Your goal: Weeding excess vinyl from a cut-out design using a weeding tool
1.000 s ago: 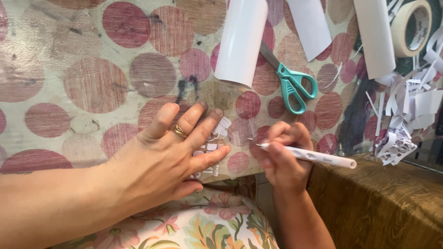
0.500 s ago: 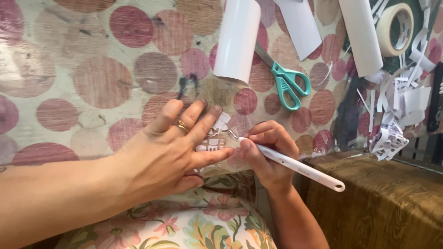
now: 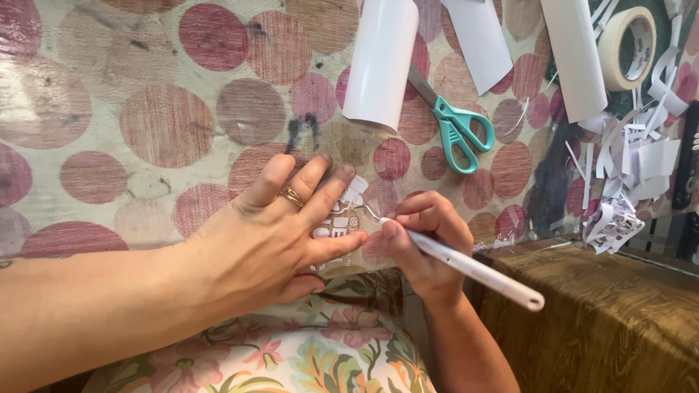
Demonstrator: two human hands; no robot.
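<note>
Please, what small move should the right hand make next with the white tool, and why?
Probably lift the white tool gently upward: its tip sits under a thin white strip curling off the clear sheet, which the left hand presses flat, while the right hand grips pen-style.

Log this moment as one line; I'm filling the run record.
left hand flat on clear sheet | right hand grips white pen tool | tip on sheet
</note>
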